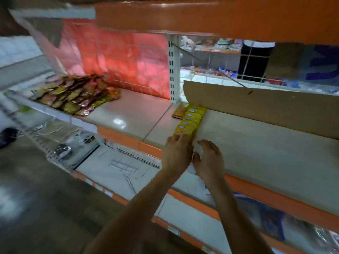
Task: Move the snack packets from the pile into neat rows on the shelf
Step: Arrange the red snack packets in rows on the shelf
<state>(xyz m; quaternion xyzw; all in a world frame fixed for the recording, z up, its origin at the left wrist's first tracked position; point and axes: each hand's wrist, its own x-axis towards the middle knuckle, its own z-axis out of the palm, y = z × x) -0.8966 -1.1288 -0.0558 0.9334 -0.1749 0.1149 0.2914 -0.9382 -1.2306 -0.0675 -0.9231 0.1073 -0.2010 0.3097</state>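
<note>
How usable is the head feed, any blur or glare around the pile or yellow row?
Head view: motion blur smears the pile and the left edge; the yellow row is sharper, labels unreadable; a glare patch sits on the shelf between them; wide-angle distortion bends its edges.

Pile point(73, 96) left on shelf point(132, 110) — row point(190, 121) right (against cardboard point(256, 107)).

Views: one, head-worn, wide-angle.
Position: in front of the shelf point(256, 153), slightly above it, within arm's reach.
Facing: forward and down; horizon tilted, shelf front running upper left to lower right.
Centre of frame: left hand point(177, 154) and right hand point(209, 159), forearms entering from the bottom edge.
Periphery: pile of packets point(73, 96) upper left, floor point(36, 198) lower left; edges blurred.
</note>
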